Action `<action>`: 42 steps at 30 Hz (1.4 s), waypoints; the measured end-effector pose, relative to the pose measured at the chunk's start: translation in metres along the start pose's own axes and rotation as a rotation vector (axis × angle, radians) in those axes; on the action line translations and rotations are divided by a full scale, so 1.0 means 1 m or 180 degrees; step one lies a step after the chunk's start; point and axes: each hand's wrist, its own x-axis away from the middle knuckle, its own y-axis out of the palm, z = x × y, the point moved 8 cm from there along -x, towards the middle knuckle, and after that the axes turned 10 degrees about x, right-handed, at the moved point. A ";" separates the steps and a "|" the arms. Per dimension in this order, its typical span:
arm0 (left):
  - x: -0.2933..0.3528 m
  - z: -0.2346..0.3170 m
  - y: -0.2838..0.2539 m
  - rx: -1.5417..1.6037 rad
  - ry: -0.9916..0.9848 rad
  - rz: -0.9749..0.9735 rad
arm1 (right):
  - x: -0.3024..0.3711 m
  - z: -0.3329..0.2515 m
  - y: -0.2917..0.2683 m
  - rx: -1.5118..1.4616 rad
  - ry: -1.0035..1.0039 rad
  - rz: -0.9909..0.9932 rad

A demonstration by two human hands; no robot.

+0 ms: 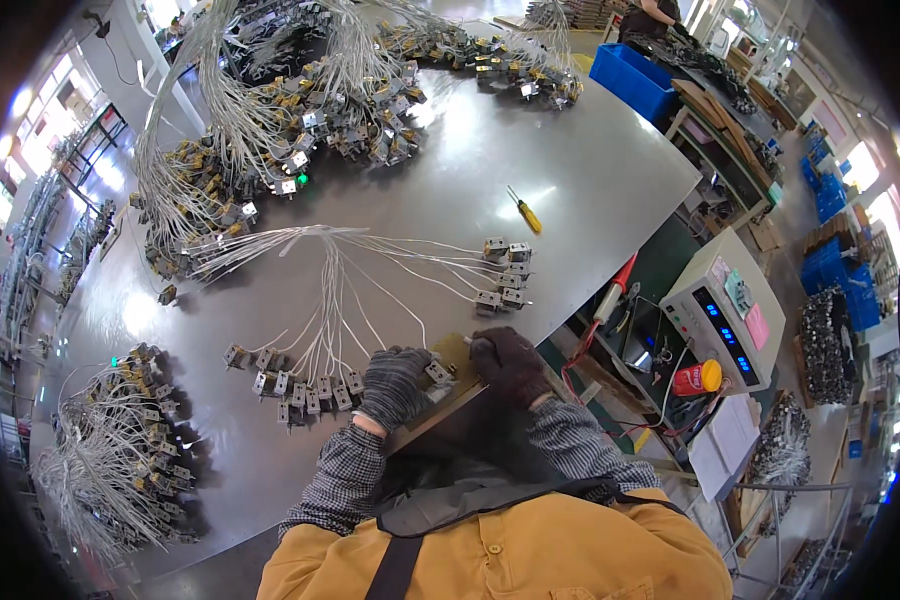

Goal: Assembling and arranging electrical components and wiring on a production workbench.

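At the table's near edge, my left hand (395, 385) in a grey striped glove is closed round a small boxy metal part (438, 374), which shows past the fingers. My right hand (510, 366), in a dark glove, is curled just right of it; a small pale tip (467, 340) shows at its fingers, too small to name. Beneath both hands lies a brownish board or pad (453, 350). Left of my left hand sits a row of similar metal parts (310, 395) on thin silvery leads (327, 300). Another cluster of these parts (505, 275) lies beyond my right hand.
A yellow-handled screwdriver (528, 215) lies on the metal table (610, 190). Piled bundles of parts fill the far side (310, 110) and near left (120, 455). To the right stand a meter box with blue digits (725, 310), a red jar (697, 378) and blue bins (632, 82).
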 end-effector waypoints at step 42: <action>0.005 -0.008 0.005 0.0163 -0.0010 -0.0189 | 0.056 -0.071 -0.002 -0.0089 -0.0499 -0.0645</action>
